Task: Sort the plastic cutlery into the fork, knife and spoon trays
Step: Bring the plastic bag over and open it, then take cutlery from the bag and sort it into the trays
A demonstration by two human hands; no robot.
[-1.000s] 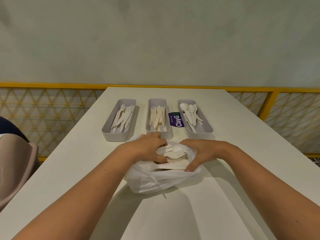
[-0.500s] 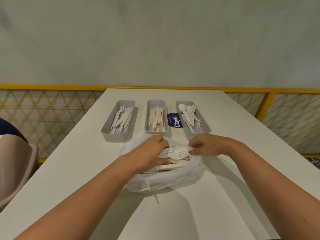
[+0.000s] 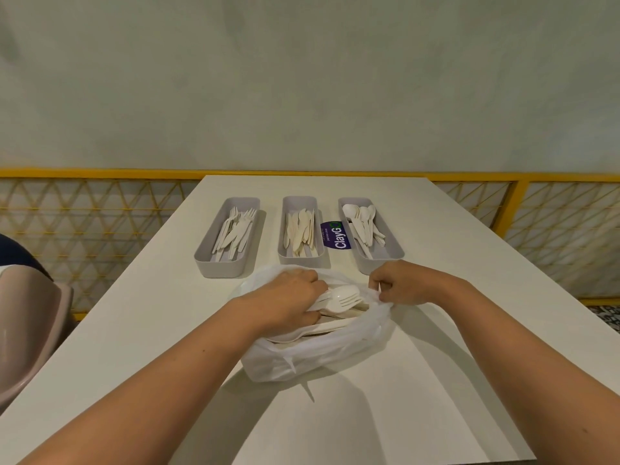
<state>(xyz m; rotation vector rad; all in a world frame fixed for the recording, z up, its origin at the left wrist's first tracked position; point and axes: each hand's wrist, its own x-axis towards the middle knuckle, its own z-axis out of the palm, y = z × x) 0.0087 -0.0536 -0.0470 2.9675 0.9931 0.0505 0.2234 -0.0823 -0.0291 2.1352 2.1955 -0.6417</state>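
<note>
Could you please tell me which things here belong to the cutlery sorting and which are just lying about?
Belongs to the job: fork tray, knife tray, spoon tray, plastic bag, fork and spoon gripped by the left hand, right hand pinching the bag's rim.

Just lying about: purple sticker, chair, yellow railing.

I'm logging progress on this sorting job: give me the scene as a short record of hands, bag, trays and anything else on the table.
left hand: in the plastic bag, grips a cutlery bundle, fork and spoon heads showing
right hand: pinches the bag's rim
plastic bag: white, open, on the table, more cutlery inside
fork tray: left, holds forks
knife tray: middle, holds knives
spoon tray: right, holds spoons
sticker: purple, on the table between knife tray and spoon tray
</note>
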